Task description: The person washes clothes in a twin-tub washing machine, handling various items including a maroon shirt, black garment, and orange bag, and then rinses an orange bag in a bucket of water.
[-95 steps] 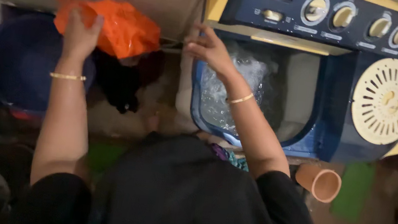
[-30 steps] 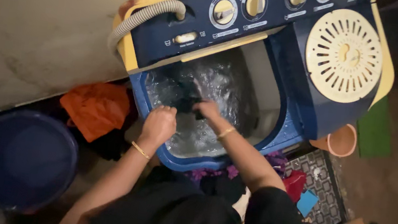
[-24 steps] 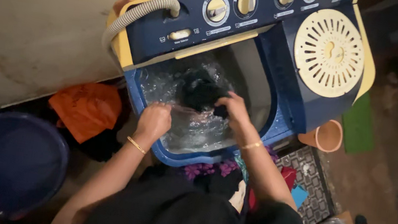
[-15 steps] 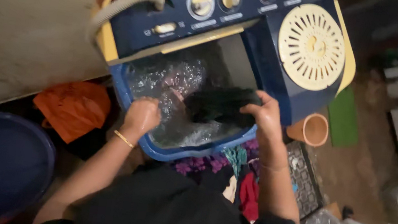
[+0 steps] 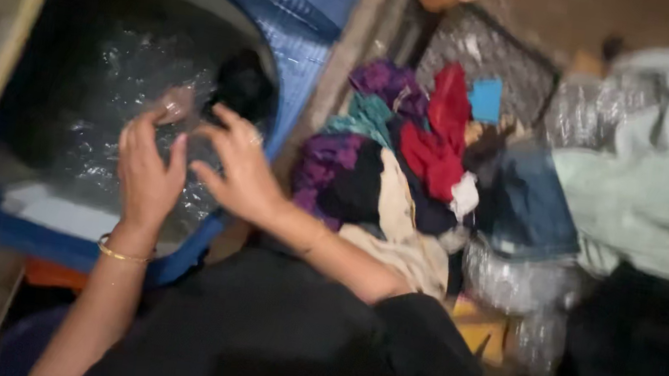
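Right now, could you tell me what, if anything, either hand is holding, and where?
Nothing clearly: the left hand and right hand hover open-fingered over the blue washing tub, near a dark wet garment.

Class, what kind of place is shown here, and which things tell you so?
Probably a home laundry corner: a blue washing-machine tub holding foamy water, and a heap of mixed coloured clothes on the floor beside it.

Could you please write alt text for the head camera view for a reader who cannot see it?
Both hands, left hand and right hand, reach over the water-filled blue washing machine tub toward a dark garment. A pile of colourful clothes lies on the floor to the right.
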